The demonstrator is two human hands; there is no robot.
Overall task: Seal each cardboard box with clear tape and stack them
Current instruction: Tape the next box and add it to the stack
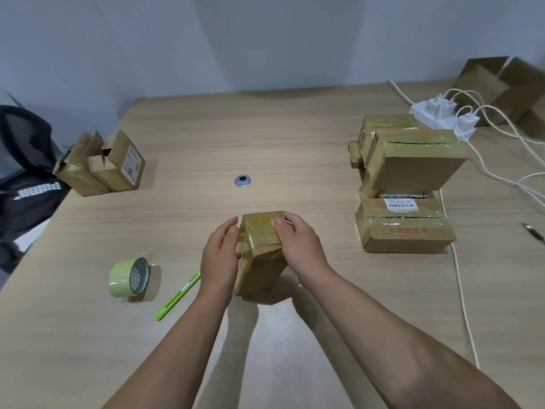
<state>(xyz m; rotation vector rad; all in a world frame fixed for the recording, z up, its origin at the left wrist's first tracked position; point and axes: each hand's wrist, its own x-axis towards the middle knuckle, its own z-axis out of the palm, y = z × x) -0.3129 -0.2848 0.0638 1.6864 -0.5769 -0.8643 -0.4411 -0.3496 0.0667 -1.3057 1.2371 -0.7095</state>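
Centrally, near the front of the pale wooden bench (295, 143), a small brown cardboard box (261, 261) stands on end, leaning a little, glossy tape already over its upper face. The left hand (219, 255) lies against the box's left side, fingers nearly straight, pressing rather than gripping; likely it braces the box. The right hand (298, 246) holds the other side, thumb laid across the taped top, fingers curled behind, a hold that suits rubbing tape flat over an edge. Whether the box's lower end rests on the bench or hangs just above it, I cannot tell. The pale yellow-green roll of tape (128, 277) stands on its rim to the left, near a green pen-shaped tool (177, 296), both within easy reach. Far left sit open brown cardboard boxes (103, 169), seemingly awaiting sealing. To the right, a stack of taped brown cardboard boxes (413, 184), where this one probably belongs.
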